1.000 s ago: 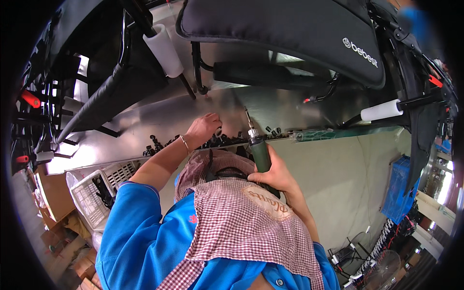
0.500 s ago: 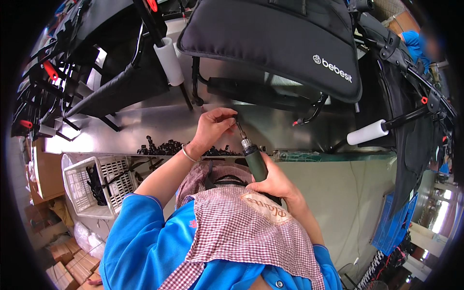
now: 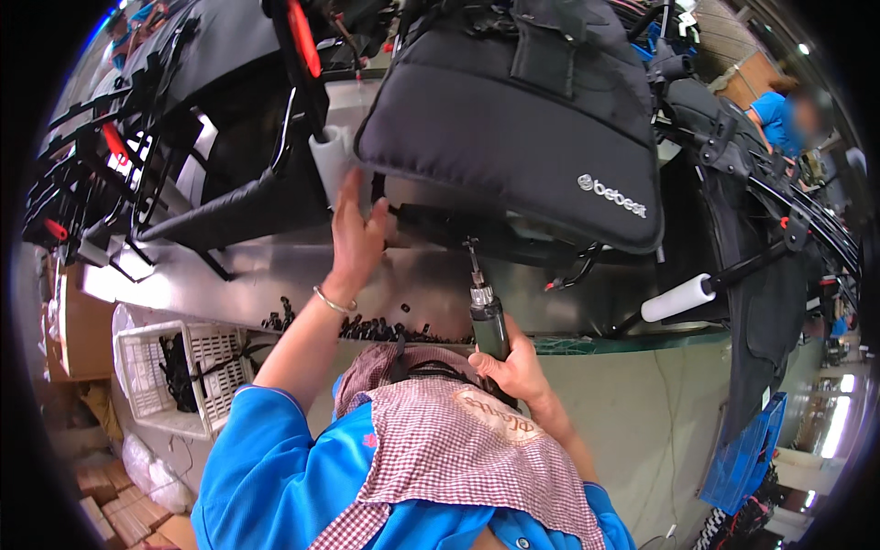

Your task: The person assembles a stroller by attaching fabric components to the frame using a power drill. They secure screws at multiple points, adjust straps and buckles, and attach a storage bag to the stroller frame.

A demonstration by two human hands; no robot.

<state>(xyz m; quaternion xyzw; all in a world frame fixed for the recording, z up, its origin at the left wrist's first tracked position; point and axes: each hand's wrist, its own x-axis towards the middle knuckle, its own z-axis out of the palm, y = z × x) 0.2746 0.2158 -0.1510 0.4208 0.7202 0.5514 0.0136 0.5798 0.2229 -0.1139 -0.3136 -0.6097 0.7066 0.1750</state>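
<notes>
My right hand (image 3: 515, 365) is wrapped round a dark green power screwdriver (image 3: 490, 323). Its bit points away from me, toward the underside of a black padded stroller seat (image 3: 495, 119), and a small dark piece seems to sit at its tip. My left hand (image 3: 357, 234), its fingers stretched and apart, reaches up beside the seat's left front corner. Those fingers are close to a white foam sleeve (image 3: 332, 165) on a black tube; whether they touch it or the black frame behind cannot be made out.
Small black plastic parts (image 3: 376, 328) lie along the near edge of the metal bench (image 3: 275, 266). More black stroller frames (image 3: 211, 202) stand at left and right. Below hang a white basket (image 3: 174, 371) and a blue crate (image 3: 747, 458). A co-worker (image 3: 779, 119) is at far right.
My left hand has left the screwdriver's tip and moved forward and left, its fingers opening out. The screwdriver now points more straight ahead. The seat appears lower in view.
</notes>
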